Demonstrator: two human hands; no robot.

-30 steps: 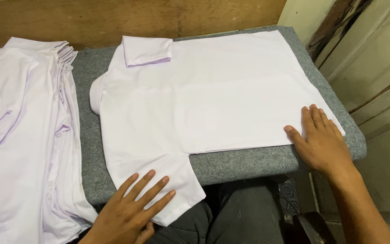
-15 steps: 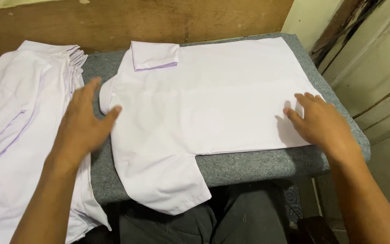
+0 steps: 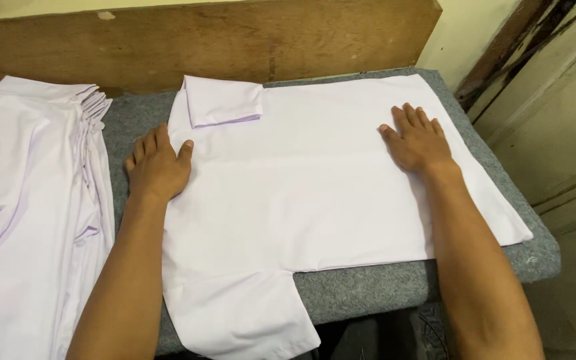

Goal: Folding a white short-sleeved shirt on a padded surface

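Hands (image 3: 158, 167) moved up shirt (image 3: 301, 193).

shirt pile (image 3: 28, 220) cut off at left edge, white shirt (image 3: 301, 193) sleeve clipped at bottom edge

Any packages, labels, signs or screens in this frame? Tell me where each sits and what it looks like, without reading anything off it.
None in view: no package, label, sign or screen.
What is there: a flat white short-sleeved shirt on a grey felt-covered table, with the left hand and right hand pressed flat on it.
A stack of white shirts lies to the left.
A bare brown wooden board stands behind.
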